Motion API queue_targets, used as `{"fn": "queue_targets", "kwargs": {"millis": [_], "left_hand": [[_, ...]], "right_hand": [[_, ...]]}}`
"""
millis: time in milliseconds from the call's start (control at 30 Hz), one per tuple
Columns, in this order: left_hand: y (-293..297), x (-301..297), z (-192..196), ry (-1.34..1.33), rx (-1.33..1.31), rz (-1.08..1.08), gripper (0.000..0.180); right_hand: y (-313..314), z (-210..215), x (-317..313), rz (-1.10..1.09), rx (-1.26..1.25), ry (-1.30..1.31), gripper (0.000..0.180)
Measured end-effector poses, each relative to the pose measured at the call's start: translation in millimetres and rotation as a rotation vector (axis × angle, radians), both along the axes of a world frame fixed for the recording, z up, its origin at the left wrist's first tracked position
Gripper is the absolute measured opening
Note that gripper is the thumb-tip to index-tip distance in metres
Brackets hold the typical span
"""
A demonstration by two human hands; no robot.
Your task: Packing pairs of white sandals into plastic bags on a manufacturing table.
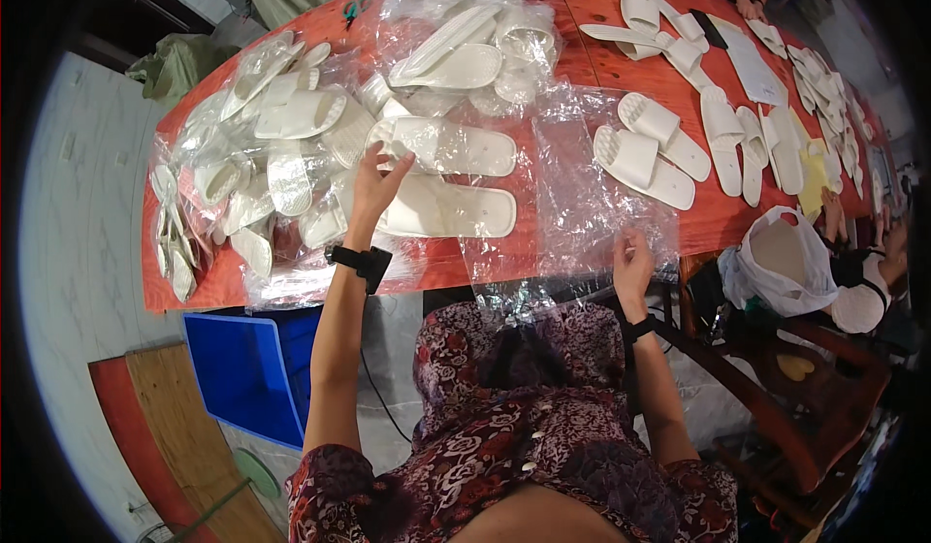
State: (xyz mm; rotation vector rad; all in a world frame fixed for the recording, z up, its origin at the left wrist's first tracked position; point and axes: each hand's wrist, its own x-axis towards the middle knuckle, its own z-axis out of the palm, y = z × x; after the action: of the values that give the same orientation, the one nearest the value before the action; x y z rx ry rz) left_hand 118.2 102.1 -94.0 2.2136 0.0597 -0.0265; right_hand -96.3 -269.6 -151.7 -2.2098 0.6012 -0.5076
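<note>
Red counter (601,19) w/ white slippers & clear plastic bags all over.

L hand (376,182) is open, fingers spread, resting on the heel end of a bagged white slipper (448,209) near the counter's front edge; a 2nd bagged slipper (456,145) lies just behind it. R hand (632,264) is closed, pinching the near edge of a clear plastic bag (592,184) spread flat on the counter. Loose slipper pair (648,147) sits at the bag's far end. Pile of bagged slippers (262,145) to the left. Blue crate (242,368) on floor below.
</note>
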Motion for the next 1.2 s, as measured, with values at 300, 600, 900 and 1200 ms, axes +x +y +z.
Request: {"fn": "queue_targets", "kwargs": {"millis": [300,600,900,1200], "left_hand": [[-6.5,18.6,-26.8,0.054,-0.087,-0.014,0.055],[-36.2,12.8,-14.6,0.117,-0.223,0.006,0.039],[-43.8,18.5,-13.3,0.272,-0.417,0.034,0.02],[-53.4,15.0,-6.2,0.276,-0.461,0.027,0.021]], "right_hand": [[15.2,25.6,-13.7,0.042,-0.149,-0.106,0.039],[81.3,48.1,-74.8,0.556,0.305,0.3,0.025],[124.8,53.6,-38.7,0.623,1.304,0.863,0.067],[110.3,29.9,-32.0,0.523,1.208,0.803,0.033]]}}
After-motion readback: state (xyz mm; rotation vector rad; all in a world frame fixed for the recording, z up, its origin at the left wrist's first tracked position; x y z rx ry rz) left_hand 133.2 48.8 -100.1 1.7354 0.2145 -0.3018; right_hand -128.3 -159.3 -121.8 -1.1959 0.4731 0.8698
